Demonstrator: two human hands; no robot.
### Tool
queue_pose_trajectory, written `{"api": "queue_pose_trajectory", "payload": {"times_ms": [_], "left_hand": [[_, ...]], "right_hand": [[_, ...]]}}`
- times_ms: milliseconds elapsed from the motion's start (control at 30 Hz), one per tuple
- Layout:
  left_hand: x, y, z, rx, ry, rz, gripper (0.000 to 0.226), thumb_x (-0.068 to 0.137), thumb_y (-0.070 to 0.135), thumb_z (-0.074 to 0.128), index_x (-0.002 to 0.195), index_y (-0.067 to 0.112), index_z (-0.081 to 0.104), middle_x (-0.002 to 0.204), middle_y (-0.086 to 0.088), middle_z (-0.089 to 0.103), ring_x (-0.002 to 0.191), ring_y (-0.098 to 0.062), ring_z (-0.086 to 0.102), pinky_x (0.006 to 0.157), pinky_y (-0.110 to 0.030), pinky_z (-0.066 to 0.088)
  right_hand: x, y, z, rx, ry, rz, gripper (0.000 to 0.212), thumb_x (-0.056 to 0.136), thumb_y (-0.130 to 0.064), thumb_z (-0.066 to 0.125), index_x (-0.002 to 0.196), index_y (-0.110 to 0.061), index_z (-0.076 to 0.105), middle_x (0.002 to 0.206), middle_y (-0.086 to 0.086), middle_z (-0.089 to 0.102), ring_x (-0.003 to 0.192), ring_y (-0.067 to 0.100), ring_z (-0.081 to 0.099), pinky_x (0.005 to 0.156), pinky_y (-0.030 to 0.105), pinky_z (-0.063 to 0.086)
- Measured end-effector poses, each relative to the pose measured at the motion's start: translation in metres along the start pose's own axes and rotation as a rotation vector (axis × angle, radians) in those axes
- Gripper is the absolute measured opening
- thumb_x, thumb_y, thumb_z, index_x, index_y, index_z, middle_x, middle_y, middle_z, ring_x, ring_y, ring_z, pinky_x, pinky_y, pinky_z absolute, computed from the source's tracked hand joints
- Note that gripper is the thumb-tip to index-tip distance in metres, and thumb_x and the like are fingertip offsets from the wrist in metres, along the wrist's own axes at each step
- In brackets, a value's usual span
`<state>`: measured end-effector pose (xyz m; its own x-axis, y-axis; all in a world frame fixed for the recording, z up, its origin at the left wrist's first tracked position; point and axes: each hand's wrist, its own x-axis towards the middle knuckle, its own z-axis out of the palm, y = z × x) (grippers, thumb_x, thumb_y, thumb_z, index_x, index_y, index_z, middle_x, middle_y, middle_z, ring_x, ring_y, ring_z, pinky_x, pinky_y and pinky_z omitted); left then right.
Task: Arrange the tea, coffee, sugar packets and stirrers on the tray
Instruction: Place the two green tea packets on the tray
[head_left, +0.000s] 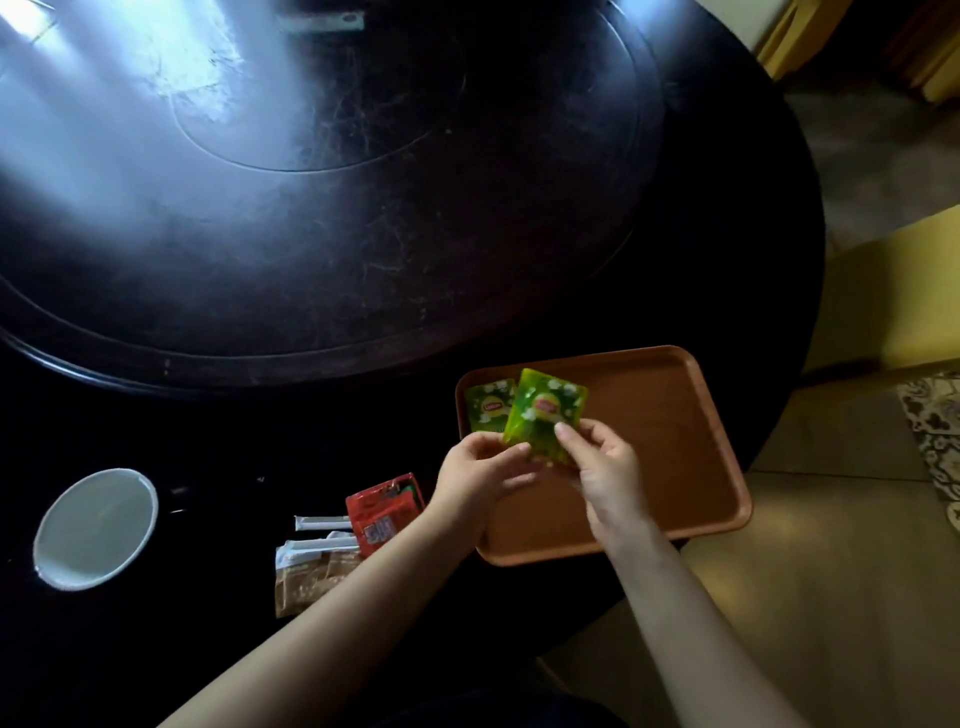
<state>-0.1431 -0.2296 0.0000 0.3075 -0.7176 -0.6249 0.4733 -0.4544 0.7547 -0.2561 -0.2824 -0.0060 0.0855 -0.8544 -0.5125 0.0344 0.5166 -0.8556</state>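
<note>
Fingers of both the left hand and right hand pinch a green tea packet; best laid flat beside the tea packet already on the tray, edges aligned.

Table: round, dark and glossy, with fine scratches catching the light.
Turntable: a raised round disc on the table's middle, with an inner ring marked in it and a bright glare at far left.
Dish: white and round, near the table's left edge; it may be a bowl or a lid.
Chair: yellow, at the table's right side.
Floor: pale tiles.
Rug: patterned, at the far right edge.
</note>
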Motion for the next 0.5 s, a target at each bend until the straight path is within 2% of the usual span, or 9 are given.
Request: {"api": "queue_pose_trajectory", "payload": {"times_ms": [67,100,133,233,300,367,433,500], "left_hand": [[0.008,0.0,-0.002,0.584,0.154,0.374,0.018,0.078,0.012,0.066,0.097,0.011,0.063,0.093,-0.004,0.069,0.082,-0.013,0.067,0.083,-0.027,0.053],[0.014,0.0,-0.003,0.811,0.197,0.574,0.026,0.079,0.013,0.064,0.105,0.012,0.063,0.103,-0.004,0.068,0.095,-0.015,0.064,0.088,-0.026,0.048],[0.019,0.001,-0.003,0.963,0.179,0.683,0.033,0.08,0.012,0.061,0.114,0.012,0.06,0.114,-0.005,0.065,0.107,-0.018,0.059,0.092,-0.027,0.044],[0.036,-0.001,0.0,1.23,0.065,0.687,0.044,0.082,0.012,0.058,0.126,0.01,0.053,0.132,-0.01,0.056,0.128,-0.026,0.044,0.102,-0.035,0.039],[0.044,-0.005,0.001,1.332,0.032,0.687,0.037,0.08,0.013,0.061,0.116,0.005,0.06,0.125,-0.015,0.061,0.123,-0.033,0.049,0.097,-0.043,0.047],[0.048,-0.007,-0.001,1.37,0.027,0.696,0.03,0.081,0.013,0.06,0.109,0.002,0.064,0.119,-0.018,0.064,0.119,-0.037,0.052,0.094,-0.045,0.049],[0.05,-0.006,-0.002,1.392,0.013,0.696,0.032,0.086,0.014,0.055,0.114,0.002,0.061,0.127,-0.017,0.059,0.126,-0.036,0.045,0.1,-0.042,0.043],[0.053,-0.005,-0.004,1.392,-0.005,0.689,0.034,0.088,0.017,0.051,0.119,0.005,0.059,0.133,-0.014,0.054,0.131,-0.032,0.039,0.104,-0.038,0.038]], "right_hand": [[0.018,-0.007,-0.01,-0.126,0.079,-0.066,0.009,0.087,-0.006,0.057,0.08,-0.011,0.059,0.076,0.007,0.061,0.071,0.017,0.056,0.057,0.017,0.048],[0.028,-0.01,-0.014,-0.221,0.077,-0.08,0.004,0.088,-0.007,0.056,0.086,-0.008,0.059,0.079,0.009,0.061,0.069,0.014,0.056,0.053,0.013,0.045],[0.038,-0.011,-0.017,-0.313,0.064,-0.087,0.006,0.088,-0.008,0.056,0.092,-0.005,0.06,0.083,0.01,0.061,0.067,0.012,0.055,0.051,0.012,0.044],[0.064,-0.011,-0.018,-0.568,0.06,-0.143,0.017,0.086,-0.01,0.059,0.094,0.005,0.062,0.085,0.015,0.062,0.076,0.025,0.06,0.062,0.028,0.047],[0.075,-0.007,-0.014,-0.724,0.093,-0.192,0.019,0.084,-0.014,0.062,0.093,0.002,0.064,0.089,0.018,0.067,0.088,0.034,0.062,0.072,0.037,0.048],[0.08,-0.005,-0.012,-0.86,0.136,-0.215,0.022,0.084,-0.019,0.062,0.096,-0.001,0.065,0.098,0.019,0.068,0.094,0.035,0.062,0.073,0.034,0.045],[0.08,-0.002,-0.011,-0.919,0.18,-0.242,0.023,0.083,-0.021,0.063,0.097,-0.003,0.064,0.103,0.018,0.066,0.097,0.033,0.06,0.074,0.031,0.045],[0.079,0.001,-0.009,-0.925,0.203,-0.274,0.022,0.082,-0.02,0.064,0.096,-0.003,0.063,0.104,0.018,0.064,0.098,0.033,0.058,0.078,0.034,0.046]]}}
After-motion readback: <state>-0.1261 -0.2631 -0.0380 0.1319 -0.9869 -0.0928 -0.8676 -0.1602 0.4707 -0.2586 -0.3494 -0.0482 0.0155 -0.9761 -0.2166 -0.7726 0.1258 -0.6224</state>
